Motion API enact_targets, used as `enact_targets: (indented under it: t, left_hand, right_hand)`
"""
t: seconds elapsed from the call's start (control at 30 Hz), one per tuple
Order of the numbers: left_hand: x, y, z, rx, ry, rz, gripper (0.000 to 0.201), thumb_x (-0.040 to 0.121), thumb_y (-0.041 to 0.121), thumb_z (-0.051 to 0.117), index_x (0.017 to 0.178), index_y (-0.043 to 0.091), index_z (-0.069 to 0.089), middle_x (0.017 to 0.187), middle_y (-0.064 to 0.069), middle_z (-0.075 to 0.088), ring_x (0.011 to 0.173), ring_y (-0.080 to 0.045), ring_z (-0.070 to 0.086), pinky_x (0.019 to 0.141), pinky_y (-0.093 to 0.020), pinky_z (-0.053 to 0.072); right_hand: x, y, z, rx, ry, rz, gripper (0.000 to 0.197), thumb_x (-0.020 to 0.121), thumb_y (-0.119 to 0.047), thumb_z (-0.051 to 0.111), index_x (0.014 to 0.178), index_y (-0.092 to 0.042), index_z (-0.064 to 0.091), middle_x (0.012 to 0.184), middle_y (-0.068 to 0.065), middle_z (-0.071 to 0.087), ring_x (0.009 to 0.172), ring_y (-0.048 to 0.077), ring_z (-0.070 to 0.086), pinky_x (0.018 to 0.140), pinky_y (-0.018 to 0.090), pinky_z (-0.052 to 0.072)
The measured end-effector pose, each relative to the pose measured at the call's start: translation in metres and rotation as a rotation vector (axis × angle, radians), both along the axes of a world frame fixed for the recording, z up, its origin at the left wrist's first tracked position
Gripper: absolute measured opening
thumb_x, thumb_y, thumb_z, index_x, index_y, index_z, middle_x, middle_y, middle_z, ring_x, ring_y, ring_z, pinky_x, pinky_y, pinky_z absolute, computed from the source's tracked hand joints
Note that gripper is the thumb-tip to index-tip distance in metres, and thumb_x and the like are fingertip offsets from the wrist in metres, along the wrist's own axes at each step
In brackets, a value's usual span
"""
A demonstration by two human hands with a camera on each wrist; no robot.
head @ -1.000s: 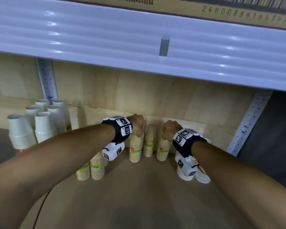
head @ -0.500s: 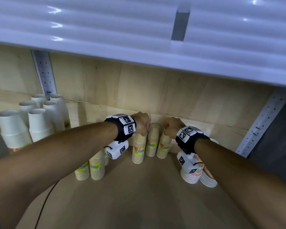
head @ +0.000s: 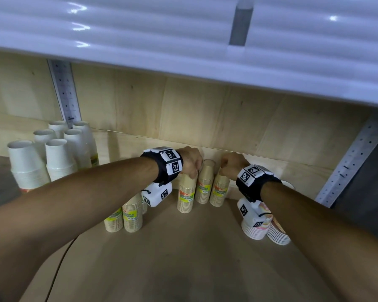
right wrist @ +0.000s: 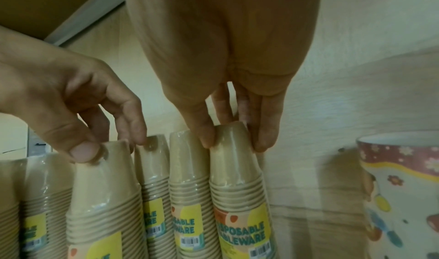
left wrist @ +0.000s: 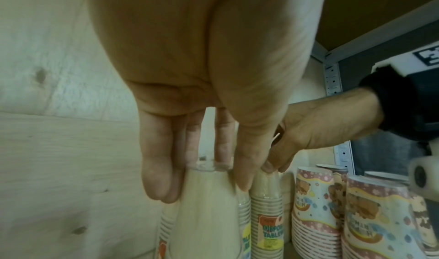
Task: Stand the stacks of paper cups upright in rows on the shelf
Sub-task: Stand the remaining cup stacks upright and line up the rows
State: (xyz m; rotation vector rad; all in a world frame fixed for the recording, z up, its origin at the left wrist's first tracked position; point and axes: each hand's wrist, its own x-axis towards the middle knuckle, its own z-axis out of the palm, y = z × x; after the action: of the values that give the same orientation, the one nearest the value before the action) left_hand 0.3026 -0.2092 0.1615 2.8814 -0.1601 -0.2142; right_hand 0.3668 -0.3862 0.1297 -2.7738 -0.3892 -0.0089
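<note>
Several plastic-wrapped stacks of tan paper cups with yellow labels stand on the wooden shelf (head: 183, 258), near its back wall. My left hand (head: 192, 171) (left wrist: 204, 178) grips the top of one upright stack (head: 185, 194) (left wrist: 204, 216) (right wrist: 104, 188) with thumb and fingers. An arm's width to the right, my right hand (head: 226, 168) (right wrist: 234, 141) pinches the top of another upright stack (head: 219, 190) (right wrist: 237, 178) (left wrist: 266, 197). Between them stands a third stack (head: 205, 182) (right wrist: 187, 169). Two more stacks (head: 132, 214) stand further left, under my left forearm.
White paper cup stacks (head: 59, 158) stand at the back left. Flower-patterned cup stacks (head: 258, 227) (left wrist: 316, 206) (right wrist: 399, 188) sit at the right, under my right wrist. A white upper shelf (head: 183, 40) hangs low overhead. Metal uprights (head: 354, 155) flank the bay.
Both hands keep their holds on the stack tops. The right-hand stack has come closer to the middle one, and the view has moved nearer to the shelf.
</note>
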Motion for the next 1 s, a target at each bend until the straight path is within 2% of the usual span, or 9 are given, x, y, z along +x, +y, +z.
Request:
enact_targets:
  t: [0.07,0.13,0.2,0.3,0.43,0.6,0.73,0.87,1.0]
  left_hand:
    - [-0.002,0.001,0.001,-0.001,-0.014,0.002,0.037,0.079,0.019,0.077,0.114,0.019,0.066,0.114,0.000,0.061,0.095,-0.017,0.056,0.072,-0.024,0.044]
    - [-0.006,0.003,0.003,-0.001,-0.030,0.010,0.038,0.080,0.023,0.077,0.116,0.020,0.064,0.115,0.001,0.058,0.095,-0.016,0.054,0.071,-0.024,0.042]
    - [-0.012,0.007,0.007,0.002,-0.044,0.023,0.041,0.081,0.027,0.076,0.119,0.021,0.063,0.114,0.002,0.055,0.095,-0.016,0.053,0.073,-0.024,0.042]
    - [-0.023,0.016,0.015,0.014,-0.058,0.050,0.043,0.081,0.030,0.076,0.121,0.023,0.062,0.116,0.002,0.054,0.096,-0.017,0.053,0.074,-0.025,0.043]
    - [-0.042,0.035,0.027,0.020,-0.079,0.104,0.043,0.079,0.028,0.078,0.119,0.022,0.062,0.120,0.000,0.053,0.101,-0.020,0.056,0.079,-0.027,0.048]
    - [-0.074,0.062,0.040,0.037,-0.117,0.166,0.040,0.081,0.025,0.077,0.118,0.019,0.063,0.109,0.004,0.046,0.091,-0.017,0.051,0.058,-0.022,0.039]
    - [-0.097,0.087,0.042,0.038,-0.128,0.246,0.035,0.081,0.022,0.076,0.114,0.020,0.064,0.113,0.004,0.045,0.095,-0.018,0.053,0.070,-0.027,0.049]
    - [-0.118,0.108,0.041,0.050,-0.114,0.296,0.031,0.079,0.024,0.077,0.109,0.023,0.066,0.108,0.004,0.051,0.090,-0.017,0.054,0.056,-0.022,0.039]
    - [-0.136,0.122,0.037,0.028,-0.086,0.304,0.023,0.082,0.014,0.073,0.105,0.015,0.072,0.112,-0.004,0.065,0.090,-0.020,0.061,0.057,-0.020,0.046]
  right_hand:
    - [-0.005,0.001,0.002,0.001,0.004,-0.018,0.033,0.079,-0.022,0.070,0.111,-0.017,0.064,0.115,0.007,0.061,0.104,0.028,0.061,0.077,0.029,0.048]
    - [-0.009,0.002,0.006,-0.013,0.000,-0.015,0.011,0.077,-0.023,0.066,0.082,-0.025,0.056,0.100,0.003,0.054,0.089,0.024,0.057,0.061,0.025,0.042]
    - [-0.009,0.003,0.008,-0.003,-0.019,-0.012,0.021,0.077,-0.021,0.061,0.067,-0.027,0.043,0.093,0.001,0.051,0.081,0.022,0.054,0.054,0.024,0.035]
    - [-0.022,0.011,0.021,0.004,-0.041,-0.003,0.005,0.080,-0.020,0.061,0.083,-0.018,0.058,0.101,0.004,0.058,0.090,0.023,0.059,0.066,0.028,0.047]
    - [-0.041,0.028,0.032,0.014,-0.068,0.044,0.019,0.078,-0.027,0.064,0.094,-0.016,0.065,0.106,0.006,0.062,0.097,0.025,0.061,0.083,0.035,0.055]
    - [-0.069,0.060,0.041,0.022,-0.094,0.105,0.030,0.081,-0.020,0.067,0.110,-0.013,0.068,0.120,0.008,0.061,0.107,0.027,0.061,0.087,0.034,0.054]
    - [-0.093,0.089,0.041,0.048,-0.134,0.164,0.036,0.083,-0.016,0.066,0.119,-0.014,0.065,0.127,0.007,0.058,0.112,0.025,0.058,0.082,0.026,0.047]
    - [-0.116,0.118,0.040,0.075,-0.136,0.249,0.035,0.085,-0.022,0.065,0.119,-0.016,0.066,0.127,0.006,0.059,0.116,0.025,0.056,0.087,0.027,0.045]
    - [-0.137,0.142,0.037,0.075,-0.108,0.312,0.030,0.085,-0.028,0.064,0.114,-0.020,0.066,0.121,0.007,0.062,0.111,0.026,0.058,0.087,0.029,0.047]
